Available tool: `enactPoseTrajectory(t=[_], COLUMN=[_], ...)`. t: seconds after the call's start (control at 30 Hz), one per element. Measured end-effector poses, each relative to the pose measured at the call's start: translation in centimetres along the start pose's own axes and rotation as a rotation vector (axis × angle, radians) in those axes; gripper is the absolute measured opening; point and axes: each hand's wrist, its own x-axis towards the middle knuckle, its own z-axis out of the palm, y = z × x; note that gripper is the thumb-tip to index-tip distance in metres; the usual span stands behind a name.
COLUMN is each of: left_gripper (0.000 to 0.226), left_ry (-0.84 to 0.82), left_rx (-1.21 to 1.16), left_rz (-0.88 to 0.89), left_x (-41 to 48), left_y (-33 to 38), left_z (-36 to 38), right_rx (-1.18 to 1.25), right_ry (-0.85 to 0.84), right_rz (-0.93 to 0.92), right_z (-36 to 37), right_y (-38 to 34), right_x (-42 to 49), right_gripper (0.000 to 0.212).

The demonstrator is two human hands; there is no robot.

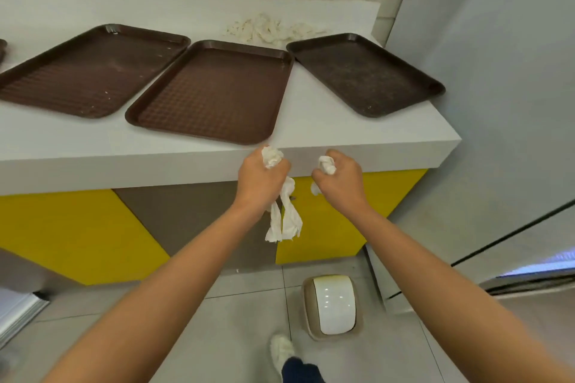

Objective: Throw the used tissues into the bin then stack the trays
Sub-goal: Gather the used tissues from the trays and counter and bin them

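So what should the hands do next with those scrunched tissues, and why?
Probably lower both hands to the bin on the floor and drop the tissues through its white lid. The left hand and right hand each grip crumpled tissues in front of the counter, and the bin sits below, slightly right. The trays lie unstacked.

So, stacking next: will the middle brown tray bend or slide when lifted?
Probably stiff: the middle tray lies flat, rim unwarped. Likely light, looking thin. Its near corner reaches the counter edge, so a push might tip it.
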Motion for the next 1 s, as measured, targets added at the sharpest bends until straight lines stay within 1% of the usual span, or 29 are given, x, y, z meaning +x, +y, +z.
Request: enactPoseTrajectory(t=[0.13, 0.33, 0.4, 0.5, 0.53, 0.63, 0.73, 0.9, 0.93, 1.0], left_gripper=[0.009, 0.011, 0.01, 0.008, 0.009, 0.009, 0.007, 0.024, 0.029, 0.042], left_ry=[-0.054, -0.099, -0.099, -0.088, -0.08, -0.086, -0.114, -0.183, -0.199, -0.24], left_rx=[0.011, 0.075, 0.106, 0.122, 0.116, 0.092, 0.076, 0.093, 0.088, 0.053], left_rz=[-0.04, -0.062, -0.107, -0.2, -0.232, -0.314, -0.366, -0.511, -0.54, -0.591], left_x=[-2.8, -6.1, -6.9, -7.8, -8.1, -8.9, -9.2, -9.0, -8.9, -8.7], left_y=[-2.3, -6.8, -8.6, -11.3, -12.3, -15.1, -18.3, -24.1, -25.1, -27.3], left_z=[2.4, 7.0, 8.9, 11.7, 12.7, 15.6, 18.1, 21.4, 21.8, 22.7], right_rx=[-0.051, -0.173, -0.185, -0.166, -0.156, -0.128, -0.126, -0.14, -0.159, -0.149], right_ry=[-0.023, -0.164, -0.181, -0.153, -0.135, -0.107, -0.125, -0.17, -0.196, -0.234], right_rz=[0.086, 0.156, 0.21, 0.315, 0.346, 0.433, 0.524, 0.646, 0.654, 0.665], right_z=[-0.7, -1.1, -1.5, -2.2, -2.5, -3.2, -3.3, -1.2, -0.5, 1.0], right_y=[3.4, 10.1, 12.8, 16.6, 17.9, 21.8, 25.6, 31.5, 32.6, 34.9], right_x=[-3.3, -7.9, -8.9, -10.4, -10.8, -11.6, -12.0, -12.8, -13.0, -13.5], right_gripper=[0.038, 0.04, 0.039, 0.039, 0.037, 0.02, 0.014, 0.028, 0.028, 0.019])
